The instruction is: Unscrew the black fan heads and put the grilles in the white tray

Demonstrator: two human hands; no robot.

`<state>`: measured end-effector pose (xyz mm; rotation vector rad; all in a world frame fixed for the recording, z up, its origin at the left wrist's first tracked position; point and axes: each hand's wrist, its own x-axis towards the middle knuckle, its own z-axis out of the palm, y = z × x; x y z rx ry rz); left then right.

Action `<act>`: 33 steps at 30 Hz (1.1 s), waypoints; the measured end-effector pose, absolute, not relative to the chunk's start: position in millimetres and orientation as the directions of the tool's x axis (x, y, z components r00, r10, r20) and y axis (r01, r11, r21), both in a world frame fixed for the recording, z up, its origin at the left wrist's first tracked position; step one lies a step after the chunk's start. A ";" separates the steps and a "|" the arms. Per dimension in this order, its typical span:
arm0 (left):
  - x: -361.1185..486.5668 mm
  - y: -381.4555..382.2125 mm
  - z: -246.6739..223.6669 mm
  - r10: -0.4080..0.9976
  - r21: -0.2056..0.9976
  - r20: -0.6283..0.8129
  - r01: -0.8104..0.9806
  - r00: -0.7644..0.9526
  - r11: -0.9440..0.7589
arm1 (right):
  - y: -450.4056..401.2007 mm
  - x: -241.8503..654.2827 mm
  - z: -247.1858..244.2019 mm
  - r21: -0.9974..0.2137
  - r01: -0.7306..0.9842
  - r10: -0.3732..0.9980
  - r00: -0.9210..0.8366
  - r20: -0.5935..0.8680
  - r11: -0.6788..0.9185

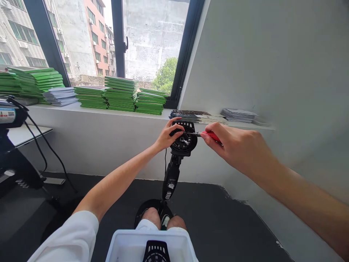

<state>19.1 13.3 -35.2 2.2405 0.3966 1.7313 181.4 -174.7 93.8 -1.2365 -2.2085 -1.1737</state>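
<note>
A black fan head [185, 145], round with a slotted top edge, sits upright on a black stand [171, 176]. My left hand [167, 136] grips its left side, with thumb and fingertips bent over the front face. A screwdriver [211, 135] with a red handle is held in my right hand [236, 143]. Its dark shaft points left across the fan head, and the tip lies close to my left fingertips. Whether a screw is between those fingertips is too small to tell.
On my lap rests a white bin [122, 236] holding a similar black slotted part [156, 252]. Green booklets [120, 96] and other paper stacks [238, 115] line the windowsill [149, 116]. At left are a machine [13, 116] with black cables and a white tabletop [29, 135].
</note>
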 end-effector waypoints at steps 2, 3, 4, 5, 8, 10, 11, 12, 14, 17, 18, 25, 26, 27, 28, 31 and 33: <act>18.9 13.0 -35.1 0.375 0.379 0.895 0.032 0.242 -0.925 | -175.1 181.8 94.1 0.502 0.818 0.526 -0.568 0.633 0.280; 18.8 13.0 -35.0 0.375 0.379 0.895 0.032 0.244 -0.925 | -175.3 181.8 94.5 0.506 0.814 0.524 -0.574 0.629 0.285; 18.9 13.1 -35.1 0.377 0.380 0.893 0.038 0.248 -0.924 | -175.6 181.8 94.9 0.511 0.809 0.521 -0.582 0.625 0.290; 19.0 13.5 -35.2 0.381 0.382 0.890 0.048 0.251 -0.923 | -175.9 181.7 95.2 0.518 0.803 0.519 -0.589 0.619 0.294; 19.5 15.2 -35.9 0.392 0.385 0.885 0.077 0.253 -0.920 | -176.5 180.9 95.7 0.541 0.786 0.519 -0.610 0.598 0.300; 19.8 16.4 -36.4 0.391 0.385 0.887 0.077 0.244 -0.920 | -177.1 180.6 95.1 0.548 0.785 0.529 -0.609 0.591 0.291; 20.0 16.8 -36.6 0.389 0.384 0.889 0.072 0.240 -0.921 | -177.4 180.7 94.6 0.550 0.784 0.534 -0.608 0.588 0.287; 20.1 17.0 -36.8 0.388 0.384 0.891 0.066 0.236 -0.921 | -177.8 181.1 94.0 0.554 0.782 0.533 -0.610 0.586 0.286; 20.4 17.0 -36.9 0.388 0.385 0.892 0.058 0.233 -0.921 | -178.6 182.1 92.5 0.569 0.769 0.516 -0.627 0.584 0.291; 20.8 16.2 -36.7 0.392 0.389 0.888 0.064 0.239 -0.919 | -179.7 183.0 90.6 0.611 0.724 0.463 -0.682 0.566 0.319; 20.9 16.0 -36.7 0.393 0.389 0.887 0.068 0.241 -0.919 | -180.0 182.7 90.2 0.625 0.711 0.449 -0.696 0.560 0.322; 20.5 16.6 -36.3 0.392 0.391 0.888 0.053 0.241 -0.919 | -186.3 174.7 88.9 0.725 0.663 0.502 -0.700 0.509 0.189; 20.3 16.6 -36.2 0.396 0.393 0.885 0.062 0.244 -0.918 | -187.4 174.1 89.1 0.710 0.691 0.546 -0.651 0.527 0.138; 20.1 16.5 -36.1 0.398 0.393 0.884 0.070 0.247 -0.917 | -188.2 173.9 89.5 0.685 0.723 0.594 -0.589 0.548 0.085; 19.8 16.5 -36.1 0.397 0.393 0.883 0.071 0.248 -0.917 | -188.7 174.0 89.9 0.654 0.755 0.638 -0.529 0.560 0.052; 19.3 16.0 -36.1 0.389 0.389 0.887 0.052 0.248 -0.920 | -189.2 173.9 92.0 0.573 0.814 0.726 -0.450 0.520 0.093; 19.2 15.6 -36.2 0.389 0.390 0.885 0.047 0.255 -0.919 | -190.4 171.2 94.4 0.570 0.817 0.752 -0.426 0.502 0.083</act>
